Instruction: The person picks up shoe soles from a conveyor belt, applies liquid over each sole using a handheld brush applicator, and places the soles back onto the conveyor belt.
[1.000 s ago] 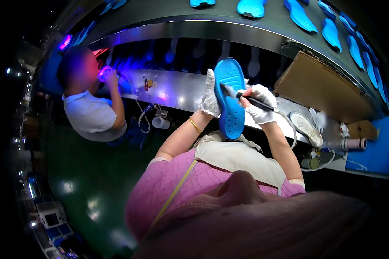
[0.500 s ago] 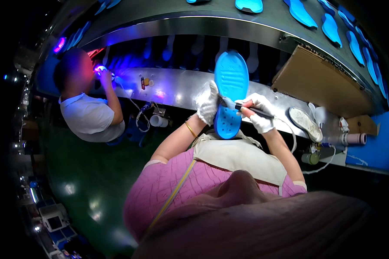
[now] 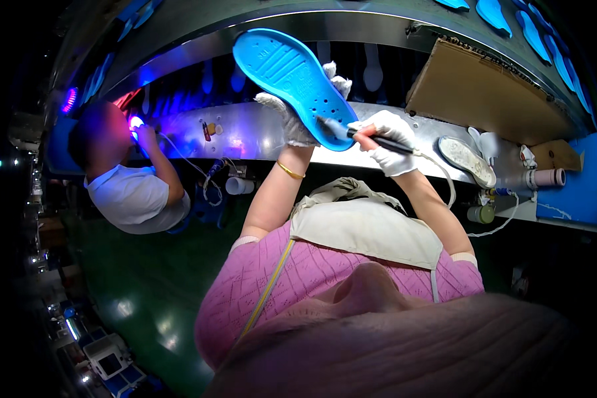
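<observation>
The left hand (image 3: 297,116), in a white knit glove, holds a blue shoe sole (image 3: 292,76) up in the air above the metal worktop (image 3: 259,136), its fingers (image 3: 335,76) curled round the far edge of the sole and showing past its rim. The sole is tilted, its patterned face toward the camera, one end pointing up and left and the other down near the right hand (image 3: 386,140). That hand, also gloved in white, has its fingers pressed together around a slim dark brush (image 3: 368,136); the brush tip touches the lower end of the sole, though the contact is small in this view and looks like bristles only as far as can be told. A thin cord (image 3: 444,182) runs from the brush down toward the worktop. On the worktop to the right lie a pale grey sole (image 3: 467,161) and a small green jar (image 3: 481,213). At the left, another person in a white shirt (image 3: 136,199) works under a violet lamp (image 3: 136,121).
</observation>
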